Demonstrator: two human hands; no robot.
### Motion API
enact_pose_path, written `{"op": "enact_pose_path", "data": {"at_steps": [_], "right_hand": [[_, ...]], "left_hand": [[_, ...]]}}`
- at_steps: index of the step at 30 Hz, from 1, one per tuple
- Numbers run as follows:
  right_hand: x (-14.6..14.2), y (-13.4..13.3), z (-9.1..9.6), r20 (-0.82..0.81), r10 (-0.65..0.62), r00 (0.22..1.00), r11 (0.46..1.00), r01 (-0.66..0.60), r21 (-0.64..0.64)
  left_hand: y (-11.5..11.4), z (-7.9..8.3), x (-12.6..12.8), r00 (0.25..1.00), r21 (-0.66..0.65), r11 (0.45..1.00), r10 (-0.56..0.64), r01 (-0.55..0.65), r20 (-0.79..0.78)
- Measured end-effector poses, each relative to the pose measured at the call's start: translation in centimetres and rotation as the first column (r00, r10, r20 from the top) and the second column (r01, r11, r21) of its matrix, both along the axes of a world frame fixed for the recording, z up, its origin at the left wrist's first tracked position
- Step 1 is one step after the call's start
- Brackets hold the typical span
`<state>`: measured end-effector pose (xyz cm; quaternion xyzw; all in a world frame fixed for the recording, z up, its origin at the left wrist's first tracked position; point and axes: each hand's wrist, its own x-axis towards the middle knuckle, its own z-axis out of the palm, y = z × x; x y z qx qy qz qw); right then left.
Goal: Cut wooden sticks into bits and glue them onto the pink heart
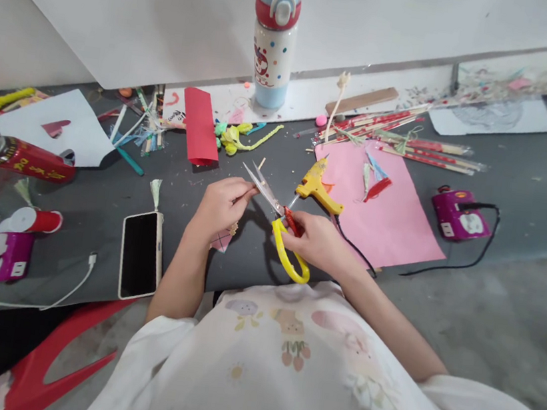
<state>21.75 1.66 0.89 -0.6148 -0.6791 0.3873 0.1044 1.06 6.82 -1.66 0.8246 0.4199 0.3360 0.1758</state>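
Note:
Near the table's front edge, my right hand (317, 239) grips a pair of scissors (289, 251) with yellow and red handles. The blades are parted and point up and to the left. My left hand (223, 206) is closed in a pinch beside the blade tips; whatever its fingers hold is too small to make out. A short thin stick end (261, 162) shows just beyond the blades. Below my left hand lies a small pink patterned piece (222, 239), partly covered. A yellow glue gun (320, 187) rests just beyond my right hand, on pink paper (393, 214).
A water bottle (272, 50) stands at the back, near a red paper piece (201, 125) and yellow-green pipe cleaners (242, 137). Wrapped sticks (426, 151) and a purple power socket (461, 214) are on the right. A phone (140, 256) and red can (27, 159) lie left.

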Motion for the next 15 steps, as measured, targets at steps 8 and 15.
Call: {"op": "enact_pose_path", "data": {"at_steps": [8,15], "right_hand": [[0.2,0.0,-0.5,-0.003,-0.031,1.0,1.0,0.031,-0.006],[-0.1,0.2,-0.5,-0.032,-0.009,0.999,0.999,0.01,0.039]], "left_hand": [[0.1,-0.2,0.2,1.0,-0.017,1.0,-0.002,0.002,-0.013],[-0.2,-0.2,0.7,0.998,-0.029,0.998,-0.053,0.052,-0.039]]}}
